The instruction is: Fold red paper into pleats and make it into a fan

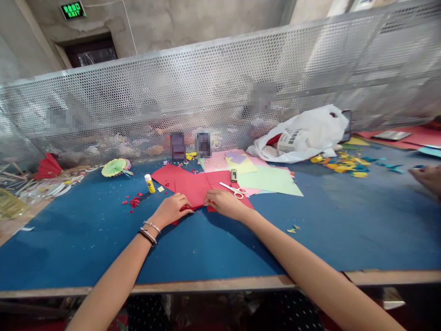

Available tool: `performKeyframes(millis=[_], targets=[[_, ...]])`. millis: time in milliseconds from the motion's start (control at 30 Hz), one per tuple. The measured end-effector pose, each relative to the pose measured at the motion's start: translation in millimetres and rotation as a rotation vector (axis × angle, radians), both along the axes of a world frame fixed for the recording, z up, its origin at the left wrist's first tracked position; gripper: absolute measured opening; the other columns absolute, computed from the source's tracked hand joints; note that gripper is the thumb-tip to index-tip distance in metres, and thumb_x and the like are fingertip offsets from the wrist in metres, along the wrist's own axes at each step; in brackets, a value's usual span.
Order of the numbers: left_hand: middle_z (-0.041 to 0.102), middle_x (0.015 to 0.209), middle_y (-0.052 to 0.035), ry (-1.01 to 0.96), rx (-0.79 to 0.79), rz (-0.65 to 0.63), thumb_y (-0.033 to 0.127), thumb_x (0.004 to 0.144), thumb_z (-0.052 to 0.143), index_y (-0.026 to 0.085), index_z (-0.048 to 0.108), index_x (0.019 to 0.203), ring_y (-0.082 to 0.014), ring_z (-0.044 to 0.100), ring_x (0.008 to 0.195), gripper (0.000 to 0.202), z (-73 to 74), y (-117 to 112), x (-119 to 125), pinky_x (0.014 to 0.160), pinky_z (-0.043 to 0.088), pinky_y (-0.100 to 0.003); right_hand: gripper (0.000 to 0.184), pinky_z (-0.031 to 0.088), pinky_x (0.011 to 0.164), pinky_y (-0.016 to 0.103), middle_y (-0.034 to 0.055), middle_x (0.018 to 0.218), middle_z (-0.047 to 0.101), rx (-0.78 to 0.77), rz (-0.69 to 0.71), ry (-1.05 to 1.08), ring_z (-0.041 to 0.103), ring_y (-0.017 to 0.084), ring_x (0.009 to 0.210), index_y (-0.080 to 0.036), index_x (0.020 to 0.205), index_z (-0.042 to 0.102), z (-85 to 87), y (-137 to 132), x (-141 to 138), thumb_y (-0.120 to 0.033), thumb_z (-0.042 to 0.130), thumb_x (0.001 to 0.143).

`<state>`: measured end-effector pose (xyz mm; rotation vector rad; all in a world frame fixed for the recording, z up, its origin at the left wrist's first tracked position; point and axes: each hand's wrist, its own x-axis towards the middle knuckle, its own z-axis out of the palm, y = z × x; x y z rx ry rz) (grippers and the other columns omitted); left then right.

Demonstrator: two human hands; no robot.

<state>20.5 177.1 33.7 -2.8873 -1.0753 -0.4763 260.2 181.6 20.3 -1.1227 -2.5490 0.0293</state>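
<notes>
Both my hands rest on a sheet of red paper (193, 184) lying on the blue table (103, 239). My left hand (171, 209) has its fingers curled down on the paper's near edge, pinching a fold. My right hand (225, 203) presses on the same edge just to the right, fingers bent and together. White-handled scissors (234, 189) lie just beyond my right hand on the red paper. A yellow glue stick (149, 183) stands to the left of the paper.
Pastel paper sheets (272, 180) lie behind the scissors. A white plastic bag (303, 133) sits at the back right, coloured scraps (347, 164) beside it. Paper fans (115, 167) lie at back left. Another person's hand (427, 177) shows at the right edge. A perforated metal screen (220, 92) backs the table.
</notes>
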Motion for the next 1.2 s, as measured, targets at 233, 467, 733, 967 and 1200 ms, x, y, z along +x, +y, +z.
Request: performKeyframes(millis=[233, 467, 733, 967, 1200], targets=[[0.065, 0.088, -0.0034, -0.147, -0.082, 0.065, 0.031, 0.091, 0.05, 0.019, 0.067, 0.086, -0.0144, 0.06, 0.083, 0.022, -9.8, 4.3, 2.9, 0.078, 0.046, -0.026, 0.015, 0.042, 0.075, 0.027, 0.0074, 0.088, 0.064, -0.143, -0.057, 0.209, 0.058, 0.018, 0.086, -0.016, 0.085, 0.062, -6.7, 4.7, -0.4, -0.016, 0.047, 0.089], [0.064, 0.09, -0.002, -0.233, -0.134, 0.16, 0.031, 0.088, 0.054, 0.02, 0.067, 0.088, -0.014, 0.06, 0.082, 0.017, -16.2, 7.5, 4.8, 0.073, 0.046, -0.024, 0.013, 0.041, 0.071, 0.025, 0.0058, 0.084, 0.063, -0.187, -0.067, 0.311, 0.056, 0.016, 0.08, -0.016, 0.083, 0.057, -13.3, 9.8, 0.2, -0.013, 0.046, 0.087], [0.064, 0.092, -0.0023, -0.133, -0.043, 0.027, 0.034, 0.086, 0.057, 0.023, 0.07, 0.095, -0.0148, 0.057, 0.09, 0.019, -20.0, 12.8, 0.1, 0.08, 0.046, -0.026, 0.012, 0.042, 0.078, 0.027, 0.0072, 0.09, 0.059, -0.141, -0.016, 0.218, 0.054, 0.018, 0.089, -0.016, 0.082, 0.058, -11.8, 8.5, 3.7, -0.011, 0.048, 0.085], [0.062, 0.091, -0.0028, -0.147, -0.064, 0.067, 0.034, 0.085, 0.058, 0.022, 0.072, 0.089, -0.0148, 0.056, 0.088, 0.018, -22.6, 15.8, -0.3, 0.079, 0.046, -0.026, 0.014, 0.041, 0.077, 0.027, 0.007, 0.088, 0.058, -0.095, -0.027, 0.165, 0.054, 0.018, 0.088, -0.016, 0.081, 0.059, -7.5, 6.1, 2.8, -0.011, 0.047, 0.086], [0.063, 0.086, -0.0034, -0.144, -0.033, 0.056, 0.035, 0.086, 0.057, 0.019, 0.07, 0.084, -0.016, 0.055, 0.086, 0.021, -18.2, 14.6, 3.5, 0.079, 0.045, -0.028, 0.016, 0.041, 0.078, 0.027, 0.0062, 0.092, 0.059, -0.009, 0.078, 0.099, 0.055, 0.018, 0.089, -0.019, 0.082, 0.061, -7.0, 3.1, 4.4, -0.021, 0.047, 0.089]])
